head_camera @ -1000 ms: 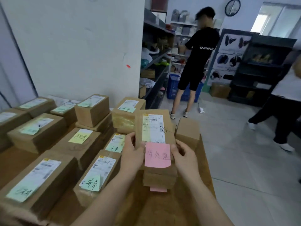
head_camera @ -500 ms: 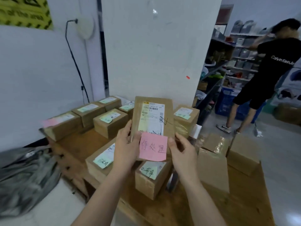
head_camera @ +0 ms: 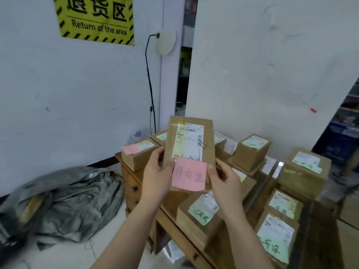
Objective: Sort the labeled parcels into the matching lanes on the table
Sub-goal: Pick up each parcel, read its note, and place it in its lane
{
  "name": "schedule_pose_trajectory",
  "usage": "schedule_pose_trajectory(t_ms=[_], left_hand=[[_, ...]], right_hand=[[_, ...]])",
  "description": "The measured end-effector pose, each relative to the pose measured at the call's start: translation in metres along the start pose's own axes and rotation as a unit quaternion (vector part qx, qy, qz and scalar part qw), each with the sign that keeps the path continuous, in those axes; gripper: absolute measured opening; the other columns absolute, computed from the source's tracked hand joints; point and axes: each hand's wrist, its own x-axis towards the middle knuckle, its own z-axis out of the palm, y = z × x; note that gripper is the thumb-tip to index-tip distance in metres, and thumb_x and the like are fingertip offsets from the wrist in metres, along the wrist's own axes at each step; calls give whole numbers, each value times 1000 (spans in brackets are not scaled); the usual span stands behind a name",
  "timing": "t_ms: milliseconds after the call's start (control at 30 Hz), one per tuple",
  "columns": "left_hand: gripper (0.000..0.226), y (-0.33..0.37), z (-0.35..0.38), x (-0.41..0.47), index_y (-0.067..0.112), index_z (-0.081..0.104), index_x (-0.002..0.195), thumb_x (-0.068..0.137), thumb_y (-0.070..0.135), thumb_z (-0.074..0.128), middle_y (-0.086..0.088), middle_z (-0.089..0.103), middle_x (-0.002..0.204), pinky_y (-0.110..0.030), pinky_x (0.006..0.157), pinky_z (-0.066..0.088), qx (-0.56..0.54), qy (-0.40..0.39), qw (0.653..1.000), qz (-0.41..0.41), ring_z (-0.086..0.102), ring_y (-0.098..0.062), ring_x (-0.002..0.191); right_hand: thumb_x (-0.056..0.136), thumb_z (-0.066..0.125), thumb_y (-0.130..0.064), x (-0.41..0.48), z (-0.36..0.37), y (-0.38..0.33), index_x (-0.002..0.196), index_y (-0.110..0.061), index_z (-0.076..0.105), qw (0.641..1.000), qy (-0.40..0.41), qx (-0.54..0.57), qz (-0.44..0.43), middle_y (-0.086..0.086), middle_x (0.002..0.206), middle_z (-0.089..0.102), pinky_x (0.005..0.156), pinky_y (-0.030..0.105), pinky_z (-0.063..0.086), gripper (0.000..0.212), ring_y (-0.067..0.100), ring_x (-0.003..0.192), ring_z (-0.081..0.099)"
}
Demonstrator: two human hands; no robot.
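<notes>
The left grip (head_camera: 155,175) and right grip (head_camera: 225,179) pinch the lower side edges of the parcel (head_camera: 189,142), upright over the counter (head_camera: 175,225) at 12 o'clock; it seems light, stiff and tape-slick, so edge holds suit.

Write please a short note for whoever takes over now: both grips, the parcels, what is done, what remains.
Left grip and right grip: both hold the pink-noted parcel by its sides, in the air over the table.
Done: several green-noted parcels lie on the table; one other parcel with a pink note lies at its far left corner.
Left: probably set the held parcel beside that one.
</notes>
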Motion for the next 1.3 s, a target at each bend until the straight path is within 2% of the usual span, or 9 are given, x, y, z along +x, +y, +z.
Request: schedule_pose_trajectory(t_ms=[167, 300, 400, 467, 667, 933, 1033, 1167, 1300], left_hand=[[38, -14, -46, 55, 27, 49, 135, 97, 20, 52, 9, 63, 115, -27, 74, 55, 34, 0, 999, -2, 63, -7, 97], [38, -24, -67, 94, 27, 49, 134, 98, 18, 51, 9, 63, 115, -36, 83, 56, 29, -6, 1000, -11, 63, -9, 99], [34, -34, -73, 128, 28, 51, 131, 98, 18, 50, 15, 62, 110, -15, 66, 51, 28, -12, 999, -9, 60, 2, 91], [33, -40, -73, 151, 26, 50, 132, 99, 20, 50, 15, 61, 109, -10, 59, 46, 31, -18, 999, -11, 59, 4, 87], [38, -65, -62, 231, 24, 49, 136, 98, 23, 51, 5, 62, 122, -21, 70, 50, 47, -35, 998, -6, 61, -8, 101], [29, -79, -27, 338, 42, 44, 121, 99, 26, 52, 13, 66, 109, -36, 77, 60, 48, -115, 992, -35, 68, -10, 95], [27, -79, -14, 370, 40, 43, 116, 99, 19, 50, 16, 63, 101, -36, 79, 59, 47, -153, 987, -33, 66, -8, 92], [26, -84, 3, 412, 38, 45, 115, 100, 17, 48, 16, 63, 102, -30, 74, 57, 50, -189, 980, -21, 65, -6, 93], [26, -94, 22, 461, 42, 45, 109, 100, 18, 48, 23, 61, 94, -34, 81, 56, 54, -225, 973, -12, 65, -6, 92]], right_hand=[[96, 58, -36, 20, 67, -14, 136, -25, 56, 1000, -3, 10, 6, -11, 123, 63, 95, 44, 53, 41, 13, 112, 59], [95, 59, -39, 41, 109, -20, 137, -28, 56, 1000, -7, 10, 18, -11, 126, 64, 96, 47, 53, 44, 13, 115, 60], [95, 59, -38, 62, 136, -22, 136, -29, 56, 999, -13, 14, 30, -14, 117, 66, 92, 45, 56, 41, 12, 109, 61], [95, 59, -39, 78, 152, -20, 134, -30, 57, 999, -16, 11, 32, -12, 116, 67, 90, 45, 57, 40, 12, 109, 62], [94, 60, -40, 140, 196, -12, 138, -29, 54, 999, 5, 0, 51, -9, 127, 63, 93, 48, 54, 45, 13, 114, 58], [95, 60, -35, 230, 233, -4, 138, -26, 53, 997, 28, -25, 61, -6, 130, 63, 88, 38, 57, 44, 15, 117, 59], [96, 59, -33, 257, 240, -1, 135, -27, 55, 997, 29, -27, 62, -9, 126, 64, 82, 30, 56, 39, 11, 113, 59], [95, 60, -36, 294, 252, 2, 137, -28, 54, 995, 51, -39, 82, -9, 128, 63, 92, 43, 56, 43, 16, 119, 57], [95, 58, -39, 334, 268, 5, 141, -28, 50, 989, 77, -60, 109, -6, 134, 61, 94, 47, 54, 47, 18, 122, 56]])
